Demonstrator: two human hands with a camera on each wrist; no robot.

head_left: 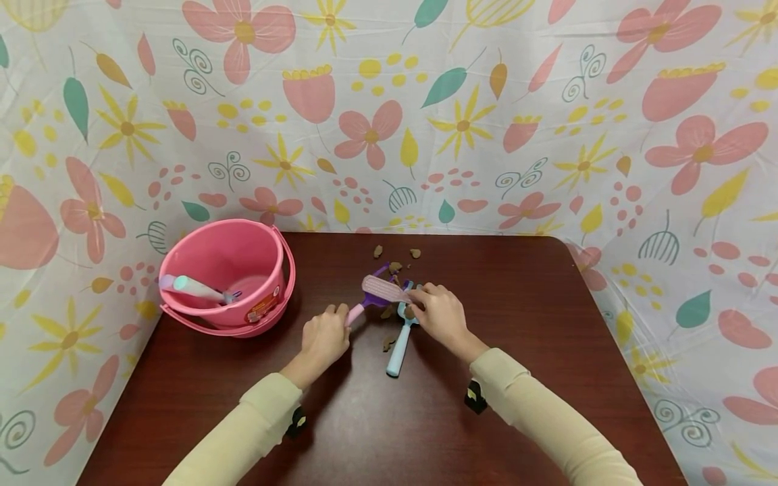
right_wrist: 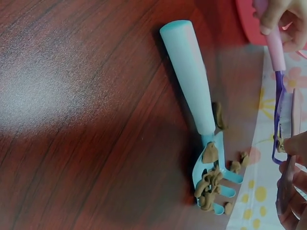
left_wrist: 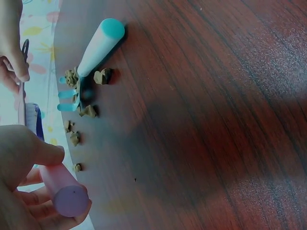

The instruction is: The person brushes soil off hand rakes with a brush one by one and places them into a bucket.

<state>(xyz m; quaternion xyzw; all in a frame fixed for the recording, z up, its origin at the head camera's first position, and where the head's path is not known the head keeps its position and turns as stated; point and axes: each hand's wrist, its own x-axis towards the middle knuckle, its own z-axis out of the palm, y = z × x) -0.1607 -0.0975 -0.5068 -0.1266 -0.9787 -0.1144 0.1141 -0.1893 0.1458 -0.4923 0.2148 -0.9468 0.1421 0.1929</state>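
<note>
My left hand [head_left: 325,337] grips the pink handle of a toy garden tool [head_left: 355,314] with a purple head, seen edge-on in the right wrist view. A flat pink brush [head_left: 383,289] is pinched in my right hand [head_left: 442,314]. Its bristles [left_wrist: 31,116] face the purple head and overlap it. Just below both lies a light blue toy hand fork [head_left: 398,352] on the table, handle toward me. Brown clay-like lumps [right_wrist: 209,188] sit on the fork's head, and another lump [right_wrist: 280,144] shows at the purple head by my right fingertips.
A pink bucket [head_left: 225,235] stands at the back left, with a pale-handled tool [head_left: 197,289] leaning inside. Several brown bits [head_left: 415,254] lie scattered on the dark wooden table [head_left: 516,270]. A flower-patterned cloth [head_left: 371,135] hangs behind and at both sides.
</note>
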